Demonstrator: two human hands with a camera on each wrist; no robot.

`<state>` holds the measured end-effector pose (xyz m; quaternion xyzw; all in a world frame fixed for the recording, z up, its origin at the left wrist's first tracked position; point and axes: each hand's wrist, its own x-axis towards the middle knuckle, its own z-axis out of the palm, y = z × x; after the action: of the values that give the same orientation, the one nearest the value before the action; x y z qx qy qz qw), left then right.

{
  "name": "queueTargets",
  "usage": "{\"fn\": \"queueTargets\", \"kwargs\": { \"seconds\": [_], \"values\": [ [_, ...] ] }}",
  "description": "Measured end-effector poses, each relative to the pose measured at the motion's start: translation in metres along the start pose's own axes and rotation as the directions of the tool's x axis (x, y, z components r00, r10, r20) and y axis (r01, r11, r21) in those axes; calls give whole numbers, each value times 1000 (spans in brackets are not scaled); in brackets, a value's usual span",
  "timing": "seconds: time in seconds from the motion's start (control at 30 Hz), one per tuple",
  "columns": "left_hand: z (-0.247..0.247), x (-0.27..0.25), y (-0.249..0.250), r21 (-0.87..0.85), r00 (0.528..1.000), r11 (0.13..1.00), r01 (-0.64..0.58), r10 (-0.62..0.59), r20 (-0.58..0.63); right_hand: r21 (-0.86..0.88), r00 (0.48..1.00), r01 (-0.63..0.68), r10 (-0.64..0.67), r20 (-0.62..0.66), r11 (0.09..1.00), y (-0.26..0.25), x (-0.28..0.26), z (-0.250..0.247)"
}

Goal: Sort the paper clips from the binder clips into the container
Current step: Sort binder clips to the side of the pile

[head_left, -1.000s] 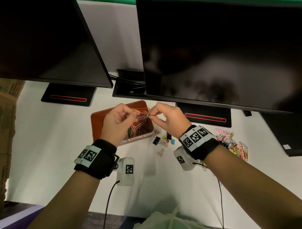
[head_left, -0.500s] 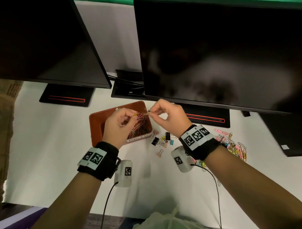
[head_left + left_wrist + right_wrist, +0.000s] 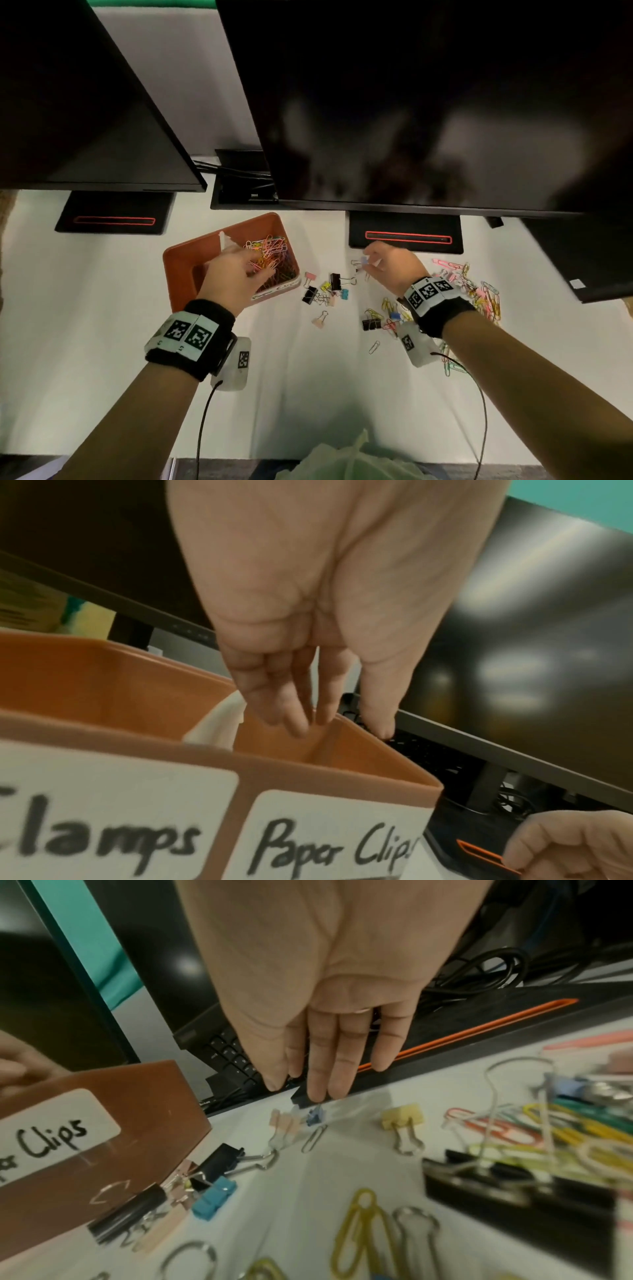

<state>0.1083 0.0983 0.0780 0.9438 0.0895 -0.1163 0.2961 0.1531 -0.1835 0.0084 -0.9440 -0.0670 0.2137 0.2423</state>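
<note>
From the head camera, the left hand (image 3: 236,277) hangs over the right-hand compartment of the orange container (image 3: 181,260), fingers spread loosely just above the heap of coloured paper clips (image 3: 270,257) and holding nothing. The right hand (image 3: 394,267) is well apart from the container, above the white desk (image 3: 102,308), with a small blue binder clip (image 3: 364,261) at its fingertips. More binder clips (image 3: 325,291) lie between the container and that hand; loose paper clips (image 3: 479,291) lie beyond the right wrist.

In the left wrist view, the fingers (image 3: 284,704) reach straight down into the compartment labelled "Paper Clips" (image 3: 335,840), empty.

In the right wrist view, the fingers (image 3: 318,1074) point down almost straight, the blue clip (image 3: 314,1115) just below their tips; a firm pinch cannot be told.
</note>
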Motion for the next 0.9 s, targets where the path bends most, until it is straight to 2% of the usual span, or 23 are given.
{"fn": "queueTargets", "kwargs": {
  "seconds": [0.1,0.17,0.27,0.33,0.43,0.57,0.77,0.9],
  "values": [
    [0,-5,13,56,988,990,-130,134,-72,30,999,42,-41,-31,999,10,-20,-4],
    [6,-11,27,-14,974,976,-219,218,-57,27,998,59,-60,32,998,16,-37,-7],
    [35,-19,46,-111,942,942,-316,325,78,-7,986,82,-80,143,997,29,-59,-5],
    [66,-22,52,-114,910,931,-347,364,198,-47,983,106,-97,154,993,40,-68,-1],
    [111,-24,56,-110,871,932,-347,363,332,-71,977,129,-114,179,989,51,-79,3],
    [145,-16,65,-48,835,917,-397,382,397,-157,976,152,-123,182,976,57,-84,8],
    [160,0,72,36,804,914,-404,336,491,-114,986,125,-111,124,986,66,-74,4],
    [163,5,76,49,800,911,-409,333,499,-128,993,105,-97,65,986,75,-72,0]
  ]
}}
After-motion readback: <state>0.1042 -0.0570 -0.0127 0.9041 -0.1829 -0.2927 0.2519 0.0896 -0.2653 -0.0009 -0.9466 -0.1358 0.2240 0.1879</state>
